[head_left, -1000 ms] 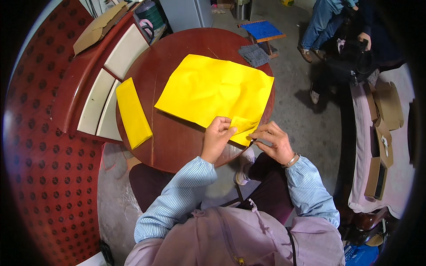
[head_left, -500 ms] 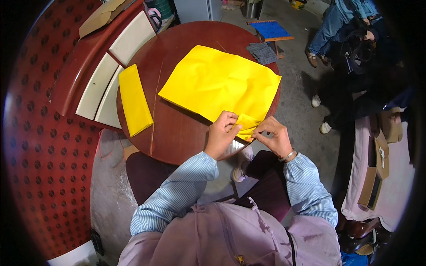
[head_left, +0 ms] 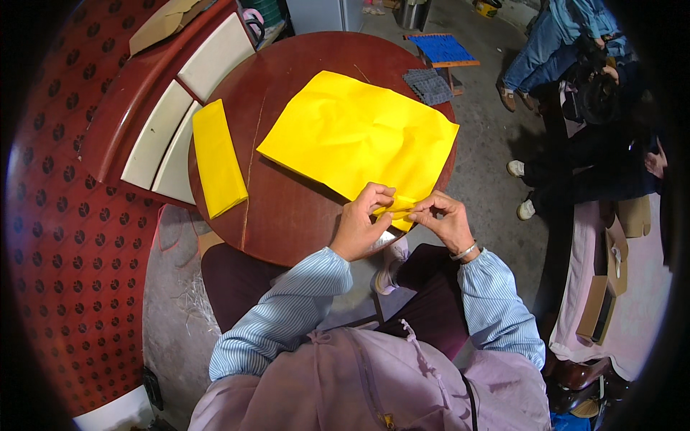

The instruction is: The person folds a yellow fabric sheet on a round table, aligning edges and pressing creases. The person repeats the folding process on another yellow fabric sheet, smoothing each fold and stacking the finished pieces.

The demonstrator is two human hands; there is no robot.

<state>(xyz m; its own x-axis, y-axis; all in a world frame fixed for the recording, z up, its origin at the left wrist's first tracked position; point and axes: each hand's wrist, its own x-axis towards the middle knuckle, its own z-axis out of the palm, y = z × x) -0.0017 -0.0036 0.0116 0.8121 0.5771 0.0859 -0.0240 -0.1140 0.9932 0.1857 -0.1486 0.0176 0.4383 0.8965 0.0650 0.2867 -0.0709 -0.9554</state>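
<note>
A large yellow sheet [head_left: 359, 133], paper or thin cloth, lies spread and slightly creased on a round reddish-brown table [head_left: 284, 208]. Its near right corner is bunched into small folds at the table's front edge. My left hand [head_left: 361, 224] pinches these folds from the left, thumb below and fingers above. From the right, my right hand [head_left: 447, 224] holds the same corner between thumb and fingertips. The fingers partly cover the folds. To the left, a folded yellow bundle [head_left: 219, 158] of like material rests near the table's rim.
A dark grey cloth [head_left: 427, 86] sits on the table's far right edge, beside a stool with a blue seat [head_left: 444, 49]. White-panelled curved furniture [head_left: 152, 133] borders the table's left. Other people [head_left: 550, 50] are at the right, near a cloth-covered surface with cardboard boxes [head_left: 604, 287].
The folded corner has been pressed lower and flatter between my hands. My left fingers have shifted slightly right over it. The large sheet and bundle stay put on the table.
</note>
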